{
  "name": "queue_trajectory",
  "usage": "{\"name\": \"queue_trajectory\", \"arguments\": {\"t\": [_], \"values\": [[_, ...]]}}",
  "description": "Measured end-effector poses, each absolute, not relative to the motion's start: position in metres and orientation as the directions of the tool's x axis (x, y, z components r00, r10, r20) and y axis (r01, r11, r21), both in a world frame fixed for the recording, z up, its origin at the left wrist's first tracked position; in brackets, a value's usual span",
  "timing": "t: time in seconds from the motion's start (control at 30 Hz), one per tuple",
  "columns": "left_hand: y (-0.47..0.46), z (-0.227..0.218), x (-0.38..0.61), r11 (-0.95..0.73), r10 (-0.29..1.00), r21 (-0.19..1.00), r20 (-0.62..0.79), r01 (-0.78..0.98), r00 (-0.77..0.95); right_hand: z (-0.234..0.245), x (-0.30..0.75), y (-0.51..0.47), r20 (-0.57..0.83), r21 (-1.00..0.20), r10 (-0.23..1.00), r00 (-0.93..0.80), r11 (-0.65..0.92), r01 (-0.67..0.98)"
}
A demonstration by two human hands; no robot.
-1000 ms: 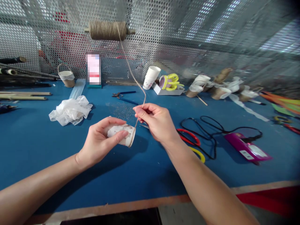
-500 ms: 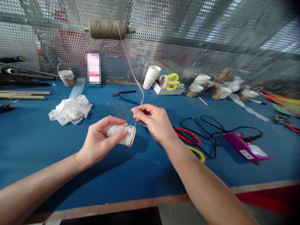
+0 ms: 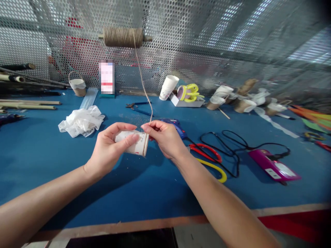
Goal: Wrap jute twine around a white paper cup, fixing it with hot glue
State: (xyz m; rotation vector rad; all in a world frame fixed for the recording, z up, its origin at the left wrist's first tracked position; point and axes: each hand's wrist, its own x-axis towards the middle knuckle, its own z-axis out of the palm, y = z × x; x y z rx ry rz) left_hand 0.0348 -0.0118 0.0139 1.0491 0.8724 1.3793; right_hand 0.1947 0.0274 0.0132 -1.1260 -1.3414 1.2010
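My left hand (image 3: 111, 144) is closed around a white paper cup (image 3: 136, 146), which lies on its side in the air with its rim to the right. Brown twine runs along that rim. At the rim's upper edge, my right hand (image 3: 161, 136) pinches the jute twine (image 3: 143, 86), fingertips touching or nearly touching the cup. From there the strand climbs to a twine spool (image 3: 122, 37) on a rod at the perforated metal wall. A blue glue gun (image 3: 172, 123) lies partly hidden behind my right hand.
Scissors with red and yellow handles (image 3: 207, 153) lie beside my right forearm, near a black cable and a purple power strip (image 3: 272, 165). Pliers (image 3: 139, 106), crumpled white plastic (image 3: 82, 121), stacked paper cups (image 3: 169, 86) and a phone (image 3: 106, 77) are farther back.
My right hand has moved left and slightly down onto the cup's rim with the twine. The cup has turned a little more level, and the glue gun shows more.
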Motion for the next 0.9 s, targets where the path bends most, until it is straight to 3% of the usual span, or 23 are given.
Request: {"name": "queue_trajectory", "arguments": {"t": [0.17, 0.33, 0.6, 0.73, 0.9], "values": [[-0.012, 0.014, 0.035, -0.053, 0.996, 0.943, 0.072, -0.329, 0.045, 0.011, 0.196, 0.03, 0.104, -0.994, 0.991, -0.089, 0.107, 0.033], [-0.013, 0.014, 0.035, -0.072, 0.994, 0.948, 0.092, -0.311, 0.052, 0.01, 0.192, 0.028, 0.032, -0.999, 0.995, -0.097, 0.035, 0.033], [-0.019, 0.011, 0.034, -0.41, 0.911, 0.911, 0.412, -0.041, 0.033, 0.016, 0.194, 0.024, -0.019, -1.0, 0.991, -0.134, -0.021, -0.011], [-0.023, 0.011, 0.032, -0.492, 0.871, 0.865, 0.487, 0.103, 0.067, 0.014, 0.199, 0.027, -0.053, -0.998, 0.983, -0.178, -0.045, 0.048], [-0.019, 0.01, 0.031, -0.539, 0.838, 0.827, 0.545, 0.161, 0.01, 0.021, 0.208, 0.028, -0.031, -0.994, 0.992, -0.124, -0.018, 0.111]]}}
